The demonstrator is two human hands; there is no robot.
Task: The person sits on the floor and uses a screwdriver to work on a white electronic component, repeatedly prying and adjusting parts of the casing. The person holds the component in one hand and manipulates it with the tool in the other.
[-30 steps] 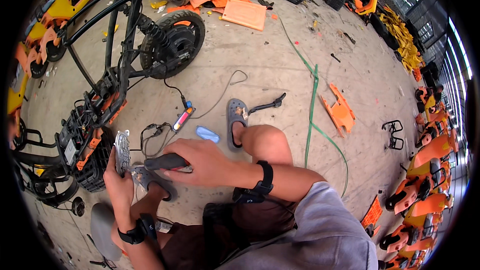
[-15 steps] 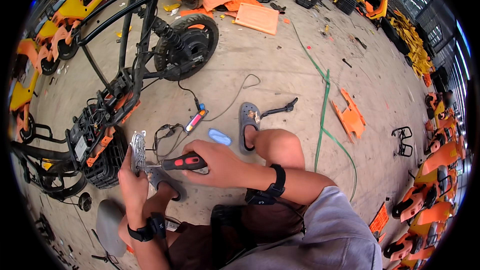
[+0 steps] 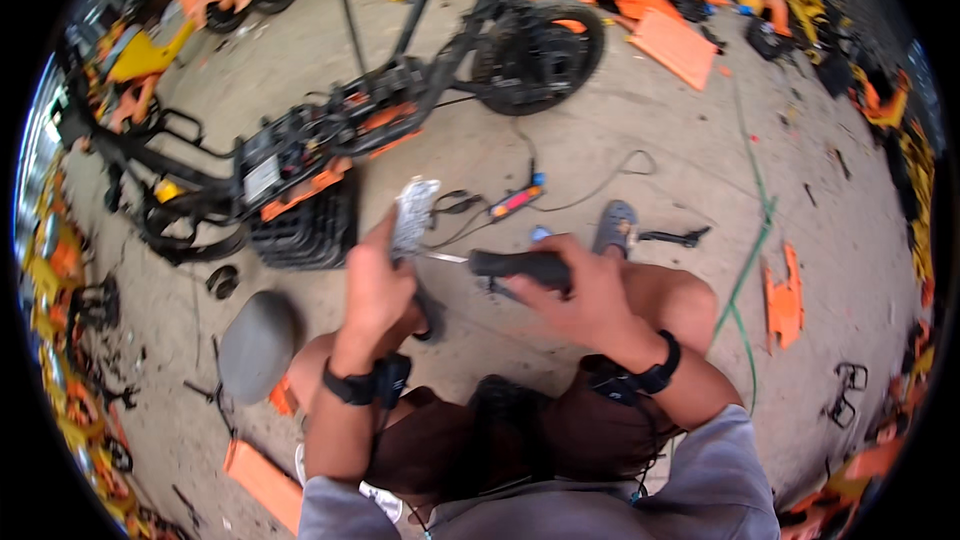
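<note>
My left hand point(image 3: 378, 290) is closed round the lower end of a clear, silvery lamp-like part point(image 3: 413, 215), held upright. In my right hand point(image 3: 590, 300) is a screwdriver point(image 3: 515, 268) with a thick dark handle, its thin shaft pointing left at the lower end of that part. Motion blur hides whether the tip touches it. Beyond my left hand stands a stripped black scooter frame point(image 3: 440, 80) with bared wiring and a rear wheel point(image 3: 545, 55).
A cable with a small colourful device point(image 3: 515, 202) lies ahead on the concrete. A grey scooter seat point(image 3: 258, 345) is at left. Green strap point(image 3: 752, 250) and an orange panel point(image 3: 785, 298) lie at right. Scooters point(image 3: 150, 50) and orange sheets point(image 3: 672, 45) are farther off.
The view has swung, so the scooter frame and floor things sit farther right in it. The screwdriver handle has turned, its red patches no longer showing; both hands keep their holds.
</note>
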